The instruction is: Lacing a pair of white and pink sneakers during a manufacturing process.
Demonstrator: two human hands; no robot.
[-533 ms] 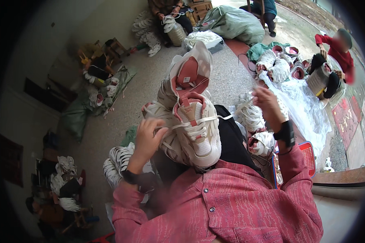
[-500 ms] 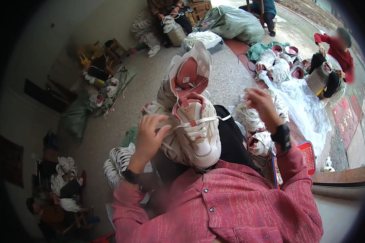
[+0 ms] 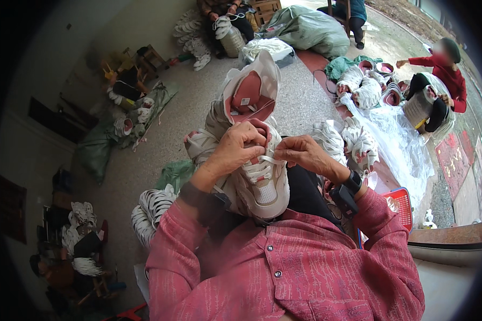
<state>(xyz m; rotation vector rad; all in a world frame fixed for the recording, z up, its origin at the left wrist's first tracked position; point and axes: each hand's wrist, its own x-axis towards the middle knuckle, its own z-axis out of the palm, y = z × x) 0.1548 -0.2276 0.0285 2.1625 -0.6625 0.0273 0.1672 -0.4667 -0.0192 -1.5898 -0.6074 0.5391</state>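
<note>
A white and beige sneaker [image 3: 265, 190] with a pink lining rests in front of my torso, toe toward me. My left hand [image 3: 233, 145] lies over its tongue and upper lacing, fingers curled and pinched together; what they hold is hidden beneath them. At the right edge of the lacing, my right hand [image 3: 308, 155] pinches the white shoelace [image 3: 270, 160] between thumb and forefinger. Just beyond stands another sneaker [image 3: 250, 91], its pink insole showing. More sneakers [image 3: 201, 147] sit beside and under the one I handle.
Bundled white sneakers [image 3: 154, 211] lie at my left, with others [image 3: 332, 142] on the right. Beside my right arm is a red basket [image 3: 401, 206]. Clear plastic sheeting [image 3: 399, 139] covers floor farther right. A green sack [image 3: 308, 32] lies ahead. Several people sit around, one in red [image 3: 450, 77].
Both hands have come inward from either side of the sneaker onto its lacing. My right hand has taken hold of the shoelace, and my left fingers have closed over the tongue.
</note>
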